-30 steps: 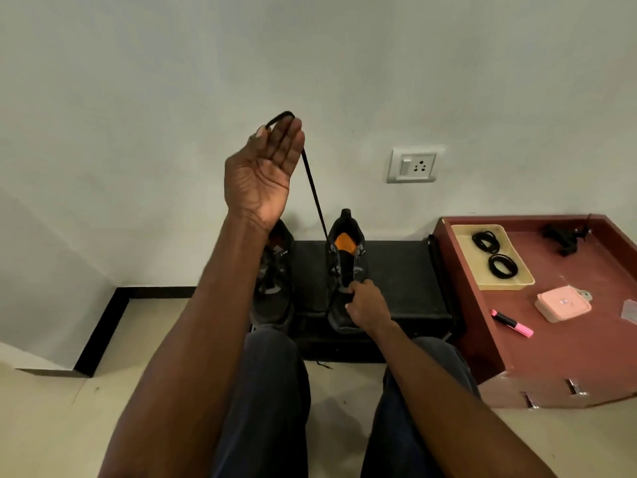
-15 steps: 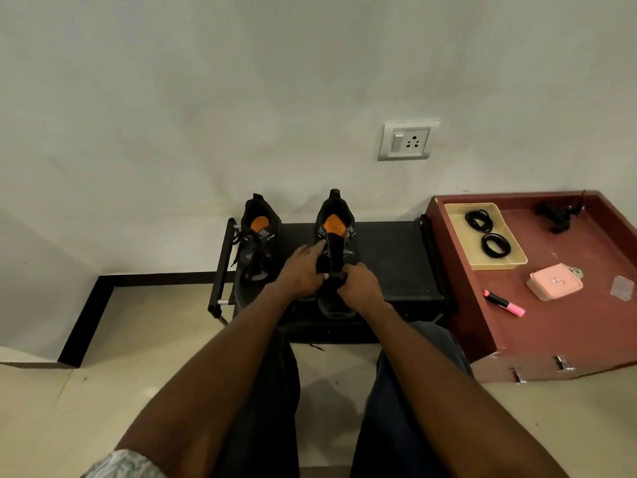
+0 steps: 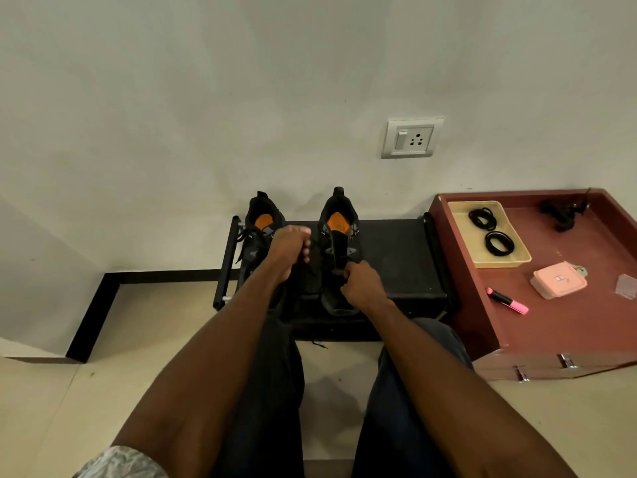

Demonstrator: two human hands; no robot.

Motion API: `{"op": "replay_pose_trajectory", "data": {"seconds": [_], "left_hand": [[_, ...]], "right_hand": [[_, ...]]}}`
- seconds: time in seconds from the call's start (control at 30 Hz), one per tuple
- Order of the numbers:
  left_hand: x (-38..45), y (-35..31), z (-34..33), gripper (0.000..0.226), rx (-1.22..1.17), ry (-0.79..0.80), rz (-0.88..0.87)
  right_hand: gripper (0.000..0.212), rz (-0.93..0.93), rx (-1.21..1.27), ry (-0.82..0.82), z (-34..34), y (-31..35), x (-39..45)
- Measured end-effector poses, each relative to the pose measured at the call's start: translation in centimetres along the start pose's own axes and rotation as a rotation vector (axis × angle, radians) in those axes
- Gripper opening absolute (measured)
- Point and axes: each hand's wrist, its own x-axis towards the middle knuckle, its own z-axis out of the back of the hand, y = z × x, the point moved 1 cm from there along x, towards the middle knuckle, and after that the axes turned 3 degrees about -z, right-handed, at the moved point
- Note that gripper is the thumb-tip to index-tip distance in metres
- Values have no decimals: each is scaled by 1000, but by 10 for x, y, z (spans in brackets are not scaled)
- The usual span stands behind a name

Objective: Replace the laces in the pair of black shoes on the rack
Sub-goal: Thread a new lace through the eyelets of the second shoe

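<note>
Shoes come first: two black sports shoes with orange insoles stand side by side on a low black shoe rack (image 3: 396, 257) against the pale wall, at 12 o'clock from the person. The left black shoe (image 3: 256, 236) has its lace in place, with loose ends on its left side. The right black shoe (image 3: 339, 250) has its tongue open.

The left hand (image 3: 287, 253) is between the two shoes, and its fingers are curled together; they seem to grip a black lace, but the dark colours do not let me see this clearly. The right hand (image 3: 362, 284) is on the front part of the right shoe, at 5 o'clock from its opening, and its fingers are bent and pinch something dark at the eyelets.

At 2 o'clock there is a dark red wooden cabinet top (image 3: 568, 322). On it lie a cream plastic tray (image 3: 517, 260) with two coiled black laces (image 3: 491, 232), a pink pouch (image 3: 558, 281) and a pink marker (image 3: 506, 300).
</note>
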Motion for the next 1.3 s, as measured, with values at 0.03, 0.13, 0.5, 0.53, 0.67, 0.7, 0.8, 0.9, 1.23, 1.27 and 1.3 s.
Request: {"op": "replay_pose_trajectory", "data": {"seconds": [0.03, 0.13, 0.5, 0.53, 0.67, 0.7, 0.8, 0.9, 1.23, 1.27, 1.3], "left_hand": [[-2, -13, 1, 10, -3, -19, -54], [-7, -63, 4, 13, -36, -95, -247], [-32, -137, -5, 13, -28, -221, -613], [-32, -138, -5, 13, -57, -230, -611], [-30, -140, -5, 16, -146, -256, -583], [-30, -141, -5, 16, -154, -269, -568], [-26, -141, -4, 16, -187, -310, -525], [-29, -141, -5, 18, -208, -309, -531], [-40, -143, -1, 21, -343, -332, -661], [-42, -143, -2, 21, -348, -333, -669], [-42, -143, -3, 21, -349, -331, -675]], "right_hand": [[18, -1, -1, -4, 0, 1, -1], [14, -8, 2, -9, -1, 1, -2], [35, 33, -82, 2, -1, 5, -2], [36, 34, -91, 8, 0, 6, -2], [63, 21, -82, 20, -2, 7, -2], [72, 24, -80, 18, -2, 7, -3], [84, 14, -91, 23, -3, 6, -4], [82, -5, -72, 29, -2, 6, -4], [83, -46, -23, 73, 1, 10, -1], [83, -45, -24, 73, 1, 10, -1], [83, -44, -26, 74, 1, 10, -1]]}}
